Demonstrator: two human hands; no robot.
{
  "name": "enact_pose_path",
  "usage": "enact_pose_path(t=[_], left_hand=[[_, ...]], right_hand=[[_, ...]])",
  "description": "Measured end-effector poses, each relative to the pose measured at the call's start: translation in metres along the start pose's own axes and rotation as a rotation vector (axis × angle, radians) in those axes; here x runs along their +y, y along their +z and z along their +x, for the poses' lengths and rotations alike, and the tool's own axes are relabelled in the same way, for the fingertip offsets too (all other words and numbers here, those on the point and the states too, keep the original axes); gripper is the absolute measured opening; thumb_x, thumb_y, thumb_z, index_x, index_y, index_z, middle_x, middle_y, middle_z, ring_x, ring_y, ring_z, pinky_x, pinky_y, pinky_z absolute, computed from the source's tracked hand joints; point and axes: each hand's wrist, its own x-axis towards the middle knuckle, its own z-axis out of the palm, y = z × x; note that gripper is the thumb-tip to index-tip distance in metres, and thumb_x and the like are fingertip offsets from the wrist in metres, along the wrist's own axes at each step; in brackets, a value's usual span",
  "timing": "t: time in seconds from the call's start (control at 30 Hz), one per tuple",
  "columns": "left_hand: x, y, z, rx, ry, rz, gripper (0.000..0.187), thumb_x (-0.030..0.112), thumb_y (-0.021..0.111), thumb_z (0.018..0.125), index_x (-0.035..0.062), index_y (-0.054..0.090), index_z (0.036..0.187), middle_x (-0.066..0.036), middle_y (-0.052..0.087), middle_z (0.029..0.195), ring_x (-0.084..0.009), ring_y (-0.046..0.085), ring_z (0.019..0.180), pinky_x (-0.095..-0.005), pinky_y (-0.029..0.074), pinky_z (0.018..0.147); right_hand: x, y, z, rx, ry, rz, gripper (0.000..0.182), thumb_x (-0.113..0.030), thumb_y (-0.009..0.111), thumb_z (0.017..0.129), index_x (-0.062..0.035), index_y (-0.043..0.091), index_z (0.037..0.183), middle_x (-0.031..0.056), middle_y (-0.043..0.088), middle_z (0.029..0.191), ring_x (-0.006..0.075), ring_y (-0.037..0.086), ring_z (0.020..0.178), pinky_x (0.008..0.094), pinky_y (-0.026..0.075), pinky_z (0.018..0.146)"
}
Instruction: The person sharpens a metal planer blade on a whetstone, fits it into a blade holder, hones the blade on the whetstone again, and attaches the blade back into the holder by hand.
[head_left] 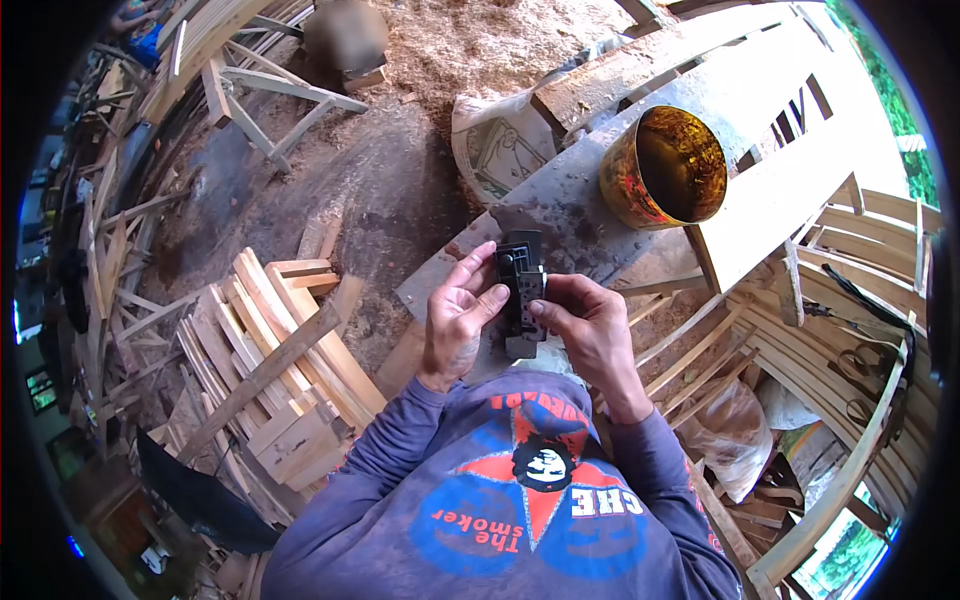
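Note:
My left hand (460, 322) is closed on the left side of a small black metal device with flat plates (516, 285), its thumb lying over the front. On the other side, my right hand (594, 332) pinches a narrower upright piece of the same device between thumb and fingers. The exact kind of this device I cannot make out. It is held upright in front of my chest, over the near end of a grey, dirt-stained board (580, 240). A rusty, yellow-brown bucket (625, 185) stands on that board, beyond my right hand; its inside is dark.
Stacked timber (290, 340) lies to the left, near a wooden trestle (265, 120). Long planks (790, 210) stretch away at the right, with plastic bags (730, 430) beneath. Sawdust (460, 40) covers the ground ahead, and a printed sack (500, 150) lies beside the board.

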Motion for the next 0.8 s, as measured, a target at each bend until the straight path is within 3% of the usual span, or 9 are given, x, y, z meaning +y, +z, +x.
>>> enact_pose_path(t=[0.07,0.23,0.4,0.8], left_hand=[[-0.002,0.001,0.000,-0.004,0.000,-0.006,0.063,-0.001,0.065,0.100,-0.0033,0.040,0.157,-0.016,0.061,0.145,-0.0174,0.066,0.121,-0.0284,0.054,0.101],[-0.001,-0.002,0.000,0.001,0.037,0.018,0.060,-0.001,0.063,0.102,-0.0066,0.039,0.157,-0.019,0.061,0.146,-0.0198,0.063,0.128,-0.0323,0.050,0.109],[0.002,-0.002,0.000,-0.025,0.041,0.023,0.063,-0.002,0.065,0.100,-0.0059,0.039,0.157,-0.019,0.059,0.148,-0.0210,0.062,0.129,-0.0316,0.051,0.109],[0.001,-0.001,-0.001,-0.006,0.027,0.010,0.061,-0.005,0.064,0.100,-0.0063,0.039,0.155,-0.022,0.053,0.153,-0.0228,0.060,0.134,-0.0324,0.050,0.111]], right_hand=[[-0.003,0.000,0.002,0.007,0.021,-0.029,0.027,-0.002,0.076,0.095,0.0066,0.071,0.120,0.0082,0.077,0.105,0.0090,0.068,0.092,0.0265,0.056,0.082],[0.001,0.004,0.007,0.039,0.032,0.003,0.035,-0.001,0.079,0.092,0.0051,0.067,0.124,0.0066,0.076,0.100,0.0094,0.068,0.090,0.0257,0.055,0.080],[0.002,0.009,0.009,0.069,-0.039,0.042,0.068,0.004,0.079,0.089,-0.0013,0.045,0.148,0.0053,0.070,0.089,0.0105,0.066,0.083,0.0256,0.054,0.075],[0.002,0.009,0.005,0.038,-0.046,0.044,0.062,0.005,0.079,0.089,-0.0015,0.046,0.142,0.0049,0.068,0.088,0.0102,0.066,0.084,0.0248,0.054,0.076]])
